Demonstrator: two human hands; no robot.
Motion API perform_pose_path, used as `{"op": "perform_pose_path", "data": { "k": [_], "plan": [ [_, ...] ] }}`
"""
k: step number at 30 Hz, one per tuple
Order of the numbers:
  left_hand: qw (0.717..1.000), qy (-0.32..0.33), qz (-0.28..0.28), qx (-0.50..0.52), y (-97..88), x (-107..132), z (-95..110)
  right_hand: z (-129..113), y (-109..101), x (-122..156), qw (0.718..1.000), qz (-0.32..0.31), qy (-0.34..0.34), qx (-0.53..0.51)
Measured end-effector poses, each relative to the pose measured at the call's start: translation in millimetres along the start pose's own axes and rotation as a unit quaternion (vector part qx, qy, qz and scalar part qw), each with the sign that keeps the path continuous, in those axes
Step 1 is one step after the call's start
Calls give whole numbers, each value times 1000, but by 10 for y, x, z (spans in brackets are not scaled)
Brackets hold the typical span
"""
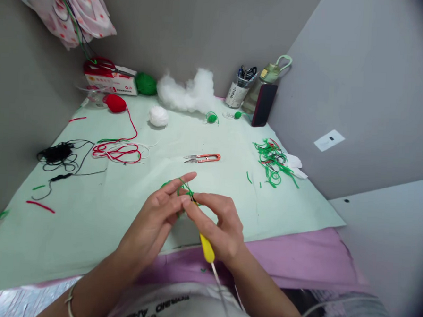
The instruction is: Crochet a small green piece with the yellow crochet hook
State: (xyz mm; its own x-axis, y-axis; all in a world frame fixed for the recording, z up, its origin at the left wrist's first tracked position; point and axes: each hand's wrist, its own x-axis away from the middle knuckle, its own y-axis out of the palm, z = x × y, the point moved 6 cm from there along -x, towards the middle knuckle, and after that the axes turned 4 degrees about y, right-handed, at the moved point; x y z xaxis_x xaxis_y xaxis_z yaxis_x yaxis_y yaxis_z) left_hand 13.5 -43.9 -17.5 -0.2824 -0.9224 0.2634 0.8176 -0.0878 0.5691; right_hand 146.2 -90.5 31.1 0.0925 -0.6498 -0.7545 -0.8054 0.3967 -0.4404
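Green yarn [184, 191] is looped around the fingers of my left hand [161, 210], whose index finger points up and away while the thumb and other fingers pinch the yarn. My right hand [219, 220] grips a crochet hook [207, 248] by its yellow handle, with a thin metal shaft reaching back toward my body. The hook's working tip meets the green yarn between both hands, partly hidden by fingers. Just beyond the hands lie orange-handled thread snips [202, 158].
Black yarn [57, 155], red yarn [115, 104], a white ball [158, 116] and a green ball [146, 84] lie left and back. Stuffing [188, 91], a pen cup [238, 89], a bottle [270, 74] and a phone [264, 104] line the back. Yarn scraps [273, 161] lie right.
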Motion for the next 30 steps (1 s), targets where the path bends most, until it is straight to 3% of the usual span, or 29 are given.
{"op": "perform_pose_path", "data": {
  "k": [3,6,8,12,15,17,19,22,24,26,30],
  "plan": [
    [999,-26,-13,31,6,-22,13,142,-56,-25,982,69,115,-134],
    [1000,11,-13,-5,4,-22,62,277,-26,-42,928,99,220,-283],
    [999,31,-21,-31,25,-4,69,269,16,-61,924,76,220,-303],
    [997,64,5,-39,33,17,60,172,50,-36,969,32,147,-196],
    [1000,23,-3,21,55,-13,-5,79,38,-2,996,27,63,-64],
    [997,-21,-24,66,74,-38,-43,72,10,-8,997,36,46,-45],
    [995,-41,-22,84,51,-55,-43,161,-45,-32,985,70,103,-119],
    [999,-16,1,47,-16,-54,10,316,-47,-53,932,104,216,-273],
    [1000,13,-10,4,-13,-37,42,327,18,-71,913,76,239,-322],
    [999,35,-26,-25,6,-14,54,318,68,-76,911,51,241,-330],
    [998,45,-17,-47,-15,9,55,401,107,-39,881,54,286,-373]
  ]
}}
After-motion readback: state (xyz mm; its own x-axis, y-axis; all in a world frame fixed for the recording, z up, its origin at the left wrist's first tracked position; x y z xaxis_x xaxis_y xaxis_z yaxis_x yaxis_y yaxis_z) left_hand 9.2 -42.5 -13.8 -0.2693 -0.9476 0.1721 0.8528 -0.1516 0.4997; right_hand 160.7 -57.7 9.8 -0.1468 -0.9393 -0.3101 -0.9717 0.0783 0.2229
